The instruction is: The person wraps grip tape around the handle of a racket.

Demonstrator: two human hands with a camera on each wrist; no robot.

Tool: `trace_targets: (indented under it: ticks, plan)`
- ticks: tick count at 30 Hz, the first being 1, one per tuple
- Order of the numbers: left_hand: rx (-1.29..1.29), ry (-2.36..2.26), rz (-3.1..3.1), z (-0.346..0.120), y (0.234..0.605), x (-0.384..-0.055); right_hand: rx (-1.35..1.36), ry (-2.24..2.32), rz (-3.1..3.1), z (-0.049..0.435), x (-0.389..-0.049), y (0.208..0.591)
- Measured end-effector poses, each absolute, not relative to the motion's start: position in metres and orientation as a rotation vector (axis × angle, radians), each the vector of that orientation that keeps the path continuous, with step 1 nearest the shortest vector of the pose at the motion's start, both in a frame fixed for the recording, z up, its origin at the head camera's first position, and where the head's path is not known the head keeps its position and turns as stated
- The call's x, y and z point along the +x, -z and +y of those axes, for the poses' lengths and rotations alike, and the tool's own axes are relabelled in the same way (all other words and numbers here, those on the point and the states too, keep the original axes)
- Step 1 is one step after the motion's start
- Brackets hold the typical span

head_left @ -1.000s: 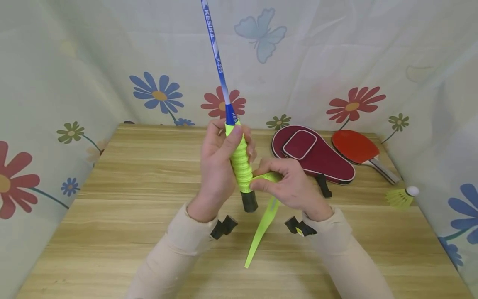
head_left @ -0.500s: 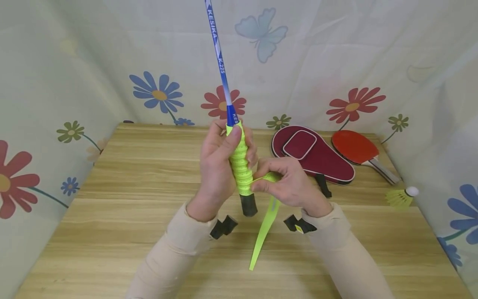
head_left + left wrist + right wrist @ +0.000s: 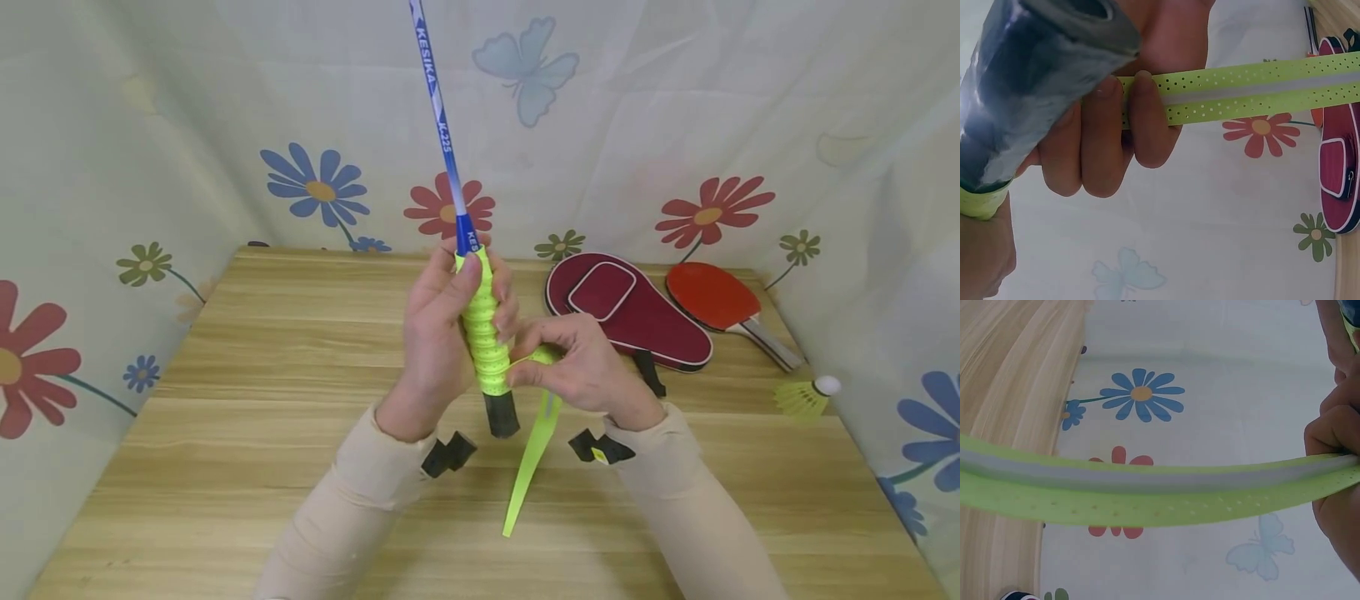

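Observation:
My left hand [image 3: 438, 350] grips a badminton racket [image 3: 437, 108] by its handle, the blue shaft slanting up and out of view. Ridged neon-yellow grip tape [image 3: 480, 325] winds round most of the handle; the black butt end [image 3: 501, 415] is bare. Between thumb and fingers, my right hand [image 3: 581, 362] pinches the tape close to the handle's lower right side. A loose tail of that tape hangs below, tapering to a point. In the left wrist view the perforated strip [image 3: 1260, 90] with a grey centre line runs from the right-hand fingers [image 3: 1150, 125].
On the wooden table [image 3: 262, 375] at the back right lie a maroon paddle case [image 3: 660, 321] with a black strap, a red table tennis paddle [image 3: 712, 296] and a yellow shuttlecock [image 3: 806, 396]. A flower-patterned curtain [image 3: 615, 150] stands behind and at both sides.
The tape's lowest turn sits slightly lower on the handle. The racket has shifted slightly down, and the tape's loose tail has swung a little to the right. Both hands keep their holds.

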State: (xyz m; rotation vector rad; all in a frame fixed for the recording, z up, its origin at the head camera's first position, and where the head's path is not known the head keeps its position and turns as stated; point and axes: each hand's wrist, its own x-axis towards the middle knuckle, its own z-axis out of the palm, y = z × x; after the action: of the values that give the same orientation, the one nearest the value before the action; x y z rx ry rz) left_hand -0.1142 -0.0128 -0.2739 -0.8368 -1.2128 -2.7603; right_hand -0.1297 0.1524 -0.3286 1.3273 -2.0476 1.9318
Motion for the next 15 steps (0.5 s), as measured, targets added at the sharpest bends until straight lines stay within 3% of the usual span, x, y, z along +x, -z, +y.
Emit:
trace_targets:
  ticks: [15]
  plan:
    - [-0.964,2.846,-1.135,-0.0159,0.276,-0.1164,1.408,-1.943,-2.118,0.1556,-0.1307,0.3273]
